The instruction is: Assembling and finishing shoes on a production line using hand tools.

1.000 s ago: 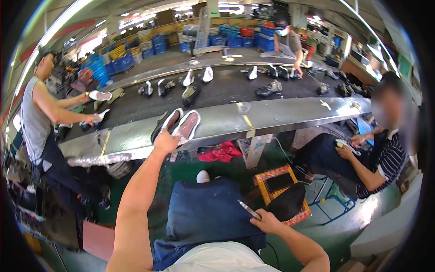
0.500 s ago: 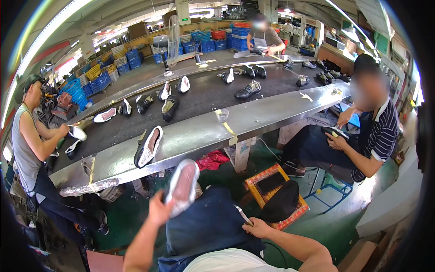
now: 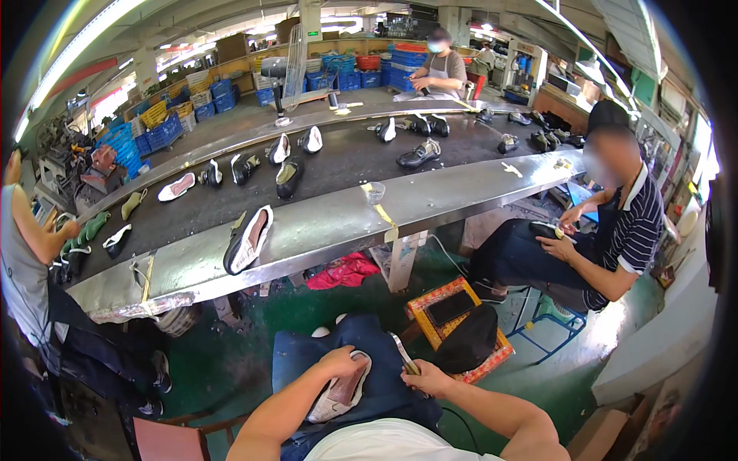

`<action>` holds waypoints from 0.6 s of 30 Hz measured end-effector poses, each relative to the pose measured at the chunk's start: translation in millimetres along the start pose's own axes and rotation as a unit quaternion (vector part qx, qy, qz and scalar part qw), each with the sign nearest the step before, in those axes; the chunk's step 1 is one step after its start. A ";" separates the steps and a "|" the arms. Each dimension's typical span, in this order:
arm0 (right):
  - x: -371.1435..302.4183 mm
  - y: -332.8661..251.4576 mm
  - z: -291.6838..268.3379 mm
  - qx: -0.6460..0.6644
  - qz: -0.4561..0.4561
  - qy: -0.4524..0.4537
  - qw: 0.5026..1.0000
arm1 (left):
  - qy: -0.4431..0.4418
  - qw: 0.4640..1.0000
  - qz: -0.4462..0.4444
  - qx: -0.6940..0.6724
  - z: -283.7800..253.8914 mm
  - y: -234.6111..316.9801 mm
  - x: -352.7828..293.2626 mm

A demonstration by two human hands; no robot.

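Observation:
A white and grey shoe point(image 3: 338, 399) with a pinkish insole lies across the dark blue cloth on my lap. My left hand point(image 3: 337, 363) is closed on its upper end. In my right hand point(image 3: 425, 378), fingers wrapped, is a slim metal hand tool point(image 3: 401, 349) with a curved pale end; its exact kind is unclear. The tool is held apart from the shoe, to its right. On the bench edge ahead, a black shoe with white lining point(image 3: 250, 242) leans with its opening toward me. A rounded white thing point(image 3: 320, 332) peeks out past the cloth.
A dark conveyor belt point(image 3: 338, 169) carries several shoes behind the metal bench edge point(image 3: 307, 223), where a clear cup point(image 3: 374, 192) sits. To my right, a patterned stool point(image 3: 492, 357) bears a black cap point(image 3: 467, 339). Co-workers are at left, right and far side; red cloth point(image 3: 342, 271) lies below.
My left hand has brought the shoe down from beside the bench onto my lap. The left co-worker has shifted toward the picture's edge. My right hand stays nearly in place with the tool.

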State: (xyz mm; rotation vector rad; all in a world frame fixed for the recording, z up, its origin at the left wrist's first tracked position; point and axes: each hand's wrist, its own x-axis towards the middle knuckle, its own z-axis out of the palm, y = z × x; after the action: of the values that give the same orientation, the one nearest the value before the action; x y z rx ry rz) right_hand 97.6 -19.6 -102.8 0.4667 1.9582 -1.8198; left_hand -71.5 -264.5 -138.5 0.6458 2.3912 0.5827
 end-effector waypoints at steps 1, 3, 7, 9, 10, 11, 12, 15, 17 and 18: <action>-2.2 2.8 0.3 0.000 -0.001 0.003 1.000 | 0.000 1.000 0.003 0.001 -1.4 -4.3 8.3; -6.9 8.0 0.8 0.088 -0.037 -0.015 0.995 | -0.076 0.978 0.025 -0.192 -11.5 -16.5 14.1; -22.8 -0.3 1.7 0.073 -0.061 -0.019 0.995 | 0.036 0.822 0.077 -0.563 -42.6 10.7 -34.8; -31.0 -21.1 7.2 -0.041 -0.042 0.002 0.998 | 0.079 0.809 0.081 -0.576 -43.0 23.1 -63.2; -35.5 -32.6 12.3 -0.044 -0.037 -0.003 0.998 | 0.128 0.796 0.092 -0.584 -41.5 24.3 -71.0; -37.9 -45.0 17.7 -0.083 -0.050 -0.009 0.995 | 0.130 0.794 0.087 -0.587 -37.6 18.7 -73.3; -39.6 -54.9 22.3 -0.122 -0.062 -0.017 0.990 | 0.130 0.821 0.069 -0.552 -32.0 10.0 -77.4; -32.2 -73.7 34.4 -0.163 -0.053 -0.057 0.984 | 0.148 0.871 0.039 -0.468 -33.2 -1.8 -84.5; -18.3 -64.7 35.7 -0.180 -0.057 -0.078 0.979 | 0.169 0.900 0.060 -0.398 -31.4 -13.3 -83.2; -20.1 -76.9 38.9 -0.215 -0.056 -0.074 0.972 | 0.175 0.903 0.086 -0.382 -34.3 -17.3 -81.4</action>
State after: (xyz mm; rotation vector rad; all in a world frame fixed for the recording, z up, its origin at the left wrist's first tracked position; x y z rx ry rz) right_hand 78.3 -64.1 -28.8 0.0815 2.2239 -1.3832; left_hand -40.8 -332.6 -88.3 0.4117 2.1396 1.7168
